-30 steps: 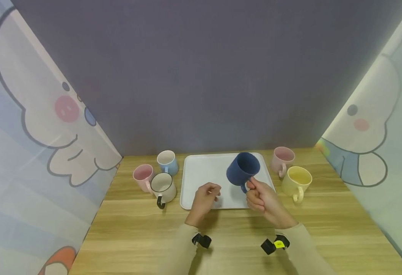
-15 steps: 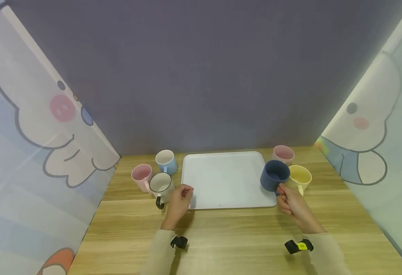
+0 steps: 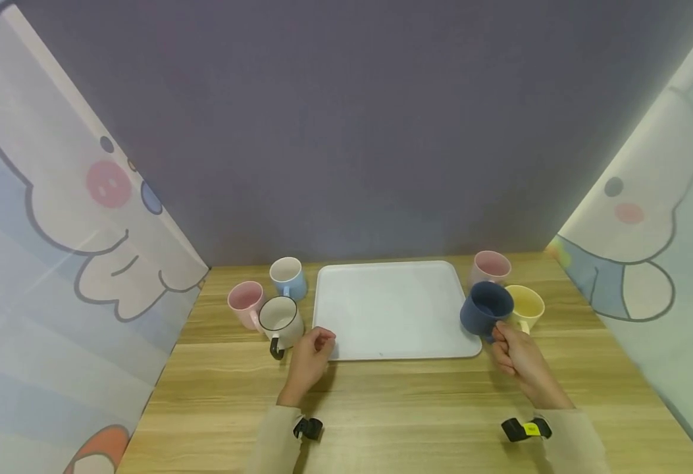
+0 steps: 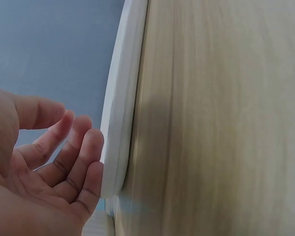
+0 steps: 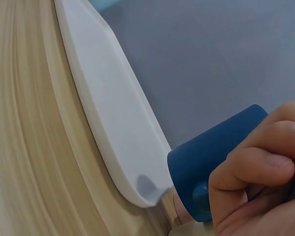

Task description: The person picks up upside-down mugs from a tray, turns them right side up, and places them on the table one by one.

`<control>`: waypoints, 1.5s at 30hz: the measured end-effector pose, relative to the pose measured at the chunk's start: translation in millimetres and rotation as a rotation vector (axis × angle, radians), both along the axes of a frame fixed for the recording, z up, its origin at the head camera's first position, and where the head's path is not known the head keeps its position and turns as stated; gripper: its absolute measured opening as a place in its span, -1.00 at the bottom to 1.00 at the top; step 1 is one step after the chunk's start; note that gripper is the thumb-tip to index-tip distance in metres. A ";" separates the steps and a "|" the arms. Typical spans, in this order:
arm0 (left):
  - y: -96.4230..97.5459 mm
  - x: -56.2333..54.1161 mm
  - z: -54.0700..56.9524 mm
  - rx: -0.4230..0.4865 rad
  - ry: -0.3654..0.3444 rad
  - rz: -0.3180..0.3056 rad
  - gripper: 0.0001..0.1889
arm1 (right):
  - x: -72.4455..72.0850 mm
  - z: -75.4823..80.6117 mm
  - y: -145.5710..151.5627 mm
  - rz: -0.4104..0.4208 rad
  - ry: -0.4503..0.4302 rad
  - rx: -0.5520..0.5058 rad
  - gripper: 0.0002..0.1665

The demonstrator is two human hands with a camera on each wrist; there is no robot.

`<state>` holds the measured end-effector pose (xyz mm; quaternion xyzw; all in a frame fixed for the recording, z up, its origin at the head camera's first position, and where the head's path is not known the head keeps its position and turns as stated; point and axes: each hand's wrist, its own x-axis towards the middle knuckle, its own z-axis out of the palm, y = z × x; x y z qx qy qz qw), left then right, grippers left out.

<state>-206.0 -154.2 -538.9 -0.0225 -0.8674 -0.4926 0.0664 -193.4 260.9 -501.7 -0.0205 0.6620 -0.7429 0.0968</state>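
Observation:
My right hand [image 3: 520, 362] grips a dark blue mug [image 3: 486, 308] by its handle, which the fingers partly cover. The mug stands upright over the right edge of the white tray [image 3: 390, 316]. In the right wrist view the blue mug [image 5: 214, 160] appears raised beside the tray's corner, with a shadow on that corner. Near the tray's front left corner, my left hand [image 3: 307, 362] hovers with loosely curled fingers around nothing. Just left of it stands a white mug [image 3: 280, 322] with a black rim and black handle.
A pink mug [image 3: 247, 304] and a light blue mug [image 3: 289, 279] stand left of the tray. On the right are another pink mug [image 3: 491, 266] and a yellow mug [image 3: 526, 306], both partly hidden by the blue mug. A grey wall [image 3: 370, 131] rises behind the wooden table [image 3: 393, 408].
The right hand has carried the blue mug rightward from over the tray to its right edge, tipping it more upright. The left hand has shifted left to the tray's front left corner.

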 end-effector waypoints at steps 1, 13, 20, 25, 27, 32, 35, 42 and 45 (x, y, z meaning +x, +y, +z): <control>0.1 0.7 0.4 0.000 -0.002 -0.004 -0.92 | 0.4 -0.9 1.9 -0.001 0.008 -0.003 -0.54; -0.7 3.5 -1.0 -0.032 -0.007 -0.014 -0.93 | 2.3 -9.0 23.2 -0.020 0.005 -0.023 -0.52; 2.1 4.4 -3.7 -0.055 0.024 -0.031 -0.95 | 1.8 -21.0 28.1 -0.015 -0.012 -0.048 -0.53; 6.4 6.4 -4.8 -0.102 0.075 -0.057 -0.95 | 5.2 -29.4 30.4 0.007 -0.013 -0.089 -0.53; 8.1 6.5 -4.9 -0.119 0.090 -0.061 -0.95 | 6.2 -30.0 30.2 -0.011 -0.010 -0.076 -0.54; 10.3 5.4 -4.0 -0.153 0.092 -0.059 -0.94 | 8.0 -24.0 26.0 -0.091 -0.037 0.145 -0.56; 10.2 4.3 -4.8 -0.181 0.078 -0.056 -0.93 | 10.5 -17.9 22.7 -0.135 -0.049 0.312 -0.52; 9.3 3.7 -4.2 -0.202 0.050 -0.045 -0.95 | 19.2 -7.3 14.3 -0.302 -0.053 0.446 -0.30; 9.0 3.5 -6.2 -0.205 0.045 -0.037 -0.96 | 21.9 -4.2 9.4 -0.346 0.009 0.463 -0.39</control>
